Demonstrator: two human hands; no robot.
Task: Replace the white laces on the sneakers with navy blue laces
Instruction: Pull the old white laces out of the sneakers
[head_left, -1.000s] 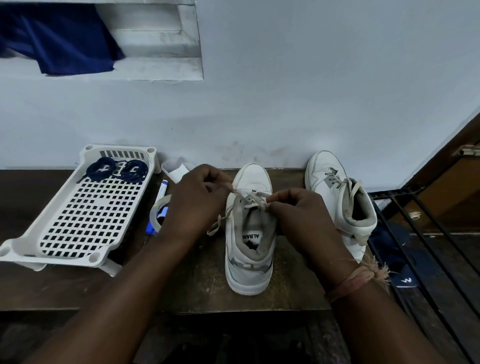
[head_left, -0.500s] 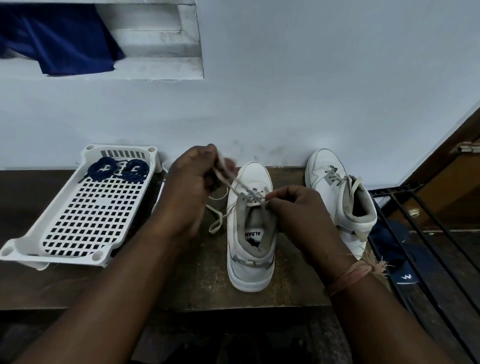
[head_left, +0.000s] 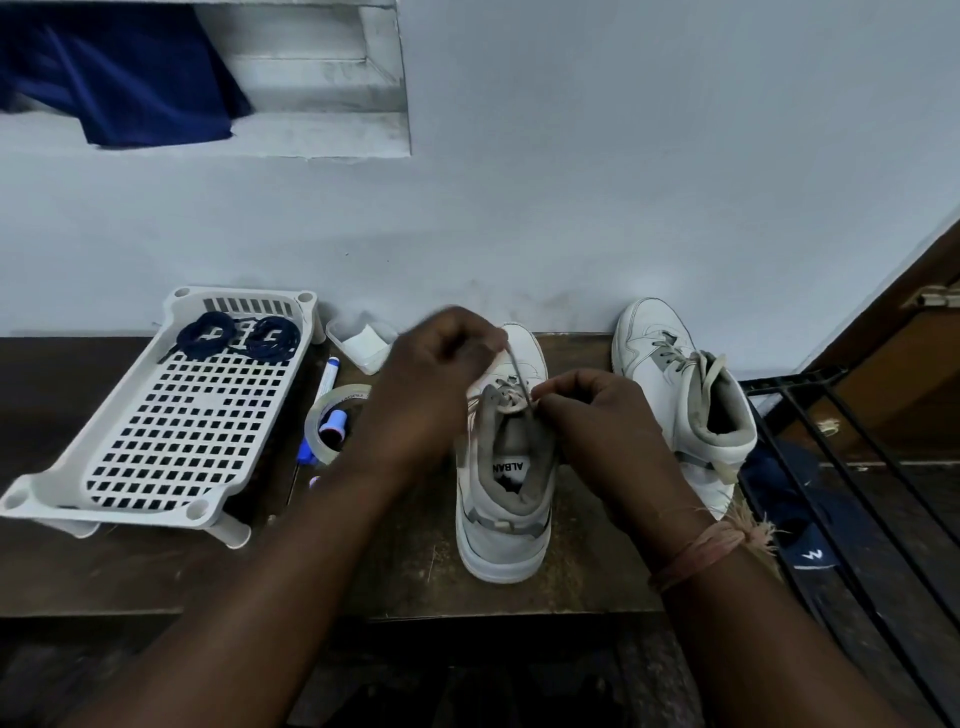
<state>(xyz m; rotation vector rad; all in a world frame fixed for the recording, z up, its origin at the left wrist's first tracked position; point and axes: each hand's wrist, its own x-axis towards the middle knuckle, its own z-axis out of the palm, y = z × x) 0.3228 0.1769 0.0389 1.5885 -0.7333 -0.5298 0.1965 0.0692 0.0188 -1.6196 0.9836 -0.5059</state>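
Two white sneakers on dark wooden table, toes twd wall. Near sneaker centre, heel twd camera, "ALBAN" label visible inside; second sneaker just to its right, near table edge, own white lace loose over collar. Left hand raised over toe of near sneaker, fingers curled & pinching white lace, strand taut from hand down to top eyelets. Right hand at tongue/top eyelets, fingers curled tight on lace there; exact pinch point hidden by knuckles. Thread band on right wrist.

Navy blue laces – two coiled bundles side by side at far end of white perforated tray, left of table, well apart from sneakers. Between tray & left forearm: clear tape roll w/ blue-capped marker lying through/under it. Small clear container w/ white contents by wall, behind left hand. Blue cloth hanging from wall niche, top left. Black metal rack at right, dark blue item beneath it.
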